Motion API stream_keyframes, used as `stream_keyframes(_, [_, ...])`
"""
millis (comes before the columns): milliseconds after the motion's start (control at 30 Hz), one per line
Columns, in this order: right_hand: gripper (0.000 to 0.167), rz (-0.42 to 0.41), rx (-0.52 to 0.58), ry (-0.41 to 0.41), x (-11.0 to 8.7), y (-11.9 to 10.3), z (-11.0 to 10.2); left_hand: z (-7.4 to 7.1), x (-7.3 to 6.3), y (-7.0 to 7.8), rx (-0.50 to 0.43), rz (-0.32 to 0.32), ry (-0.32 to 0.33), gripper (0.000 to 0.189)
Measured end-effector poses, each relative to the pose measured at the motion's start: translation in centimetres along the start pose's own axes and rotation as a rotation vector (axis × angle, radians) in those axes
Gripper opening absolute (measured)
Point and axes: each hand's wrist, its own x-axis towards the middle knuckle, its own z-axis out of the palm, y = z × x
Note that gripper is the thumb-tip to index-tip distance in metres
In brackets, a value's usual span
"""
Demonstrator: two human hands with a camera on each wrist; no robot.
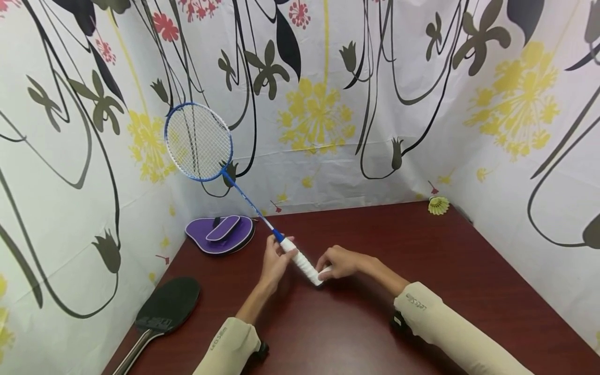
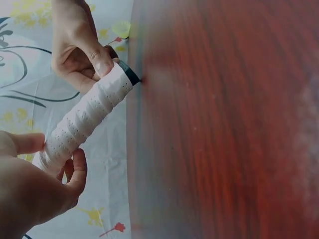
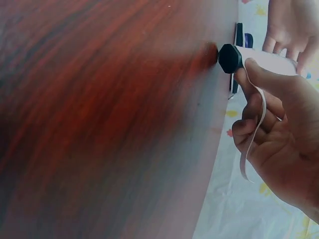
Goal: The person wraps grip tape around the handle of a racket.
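A blue badminton racket (image 1: 250, 203) is held at a slant, its strung head up at the far left and its handle towards me. White perforated grip tape (image 2: 82, 119) winds round the handle in overlapping turns. My left hand (image 1: 276, 258) grips the upper part of the handle, thumb and fingers on either side. At the lower end, my right hand (image 1: 339, 260) pinches the tape beside the dark butt cap (image 3: 230, 59). From under the right thumb a loose strip of tape (image 3: 244, 159) hangs down across the fingers in the right wrist view.
On the dark red tabletop (image 1: 375, 323), a purple paddle case (image 1: 199, 234) lies at the back left. A black table tennis paddle (image 1: 169, 304) lies at the left edge. A yellow shuttlecock (image 1: 438, 205) sits at the back right. Flowered cloth (image 1: 319, 177) surrounds the table's back and sides.
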Motion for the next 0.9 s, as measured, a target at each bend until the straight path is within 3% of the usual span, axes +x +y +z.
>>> stream_keyframes(133, [0.012, -0.005, 0.002, 0.033, 0.0, 0.2, 0.1, 0.1, -0.1, 0.2, 0.175, 0.048, 0.113, 0.065])
stream_keyframes(233, [0.014, -0.01, 0.014, 0.042, -0.2, 0.4, 0.0, 0.1, 0.0, 0.6, 0.21, 0.049, 0.143, 0.069])
stream_keyframes(633, [0.011, 0.01, 0.09, 0.001, -0.8, 0.8, -0.1, -0.7, 0.4, 0.1, 0.133, 0.025, 0.007, 0.076])
stream_keyframes(900, [0.017, 0.033, 0.098, -0.021, -0.6, 0.8, -0.1, -1.2, 0.7, -0.3, 0.0, 0.008, -0.103, 0.066])
